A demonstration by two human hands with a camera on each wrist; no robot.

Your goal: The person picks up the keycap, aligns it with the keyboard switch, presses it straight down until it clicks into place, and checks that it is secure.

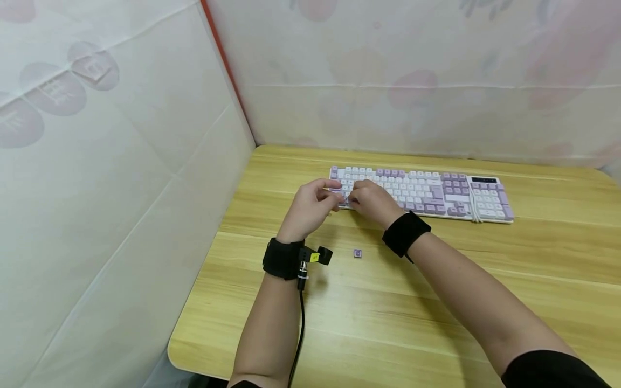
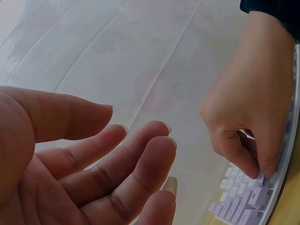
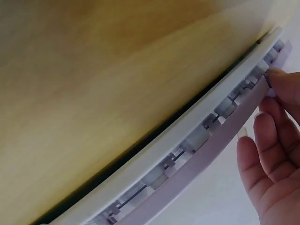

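Nearest the body: bare light wooden tabletop (image 1: 388, 323), front edge rounded at the left corner. Small loose purple keycap (image 1: 357, 253) lies on the wood between the two wrists, well short of the keyboard, touching neither hand. Left hand (image 1: 310, 207) sits at the keyboard's left end; in the left wrist view its fingers (image 2: 140, 159) are relaxed, loosely spread, palm empty, holding nothing. Right hand (image 1: 371, 200) is just beside it, over the lower-left key rows, fingers curled down; in the left wrist view thumb and fingertips pinch a pale keycap (image 2: 259, 178) at the keyboard's near edge. From the right wrist view the fingertips (image 3: 281, 82) press against the long lavender front edge, with key switches showing beneath. White and lilac full-size plastic keyboard (image 1: 436, 194) lies flat, parallel to the back wall, white keys in the middle, purple keys at the ends and bottom row, a white cable looped over the right section. Open tabletop to the right of it and all along the front. White translucent sheeting (image 1: 121, 161) closes off the left and rear table edges.
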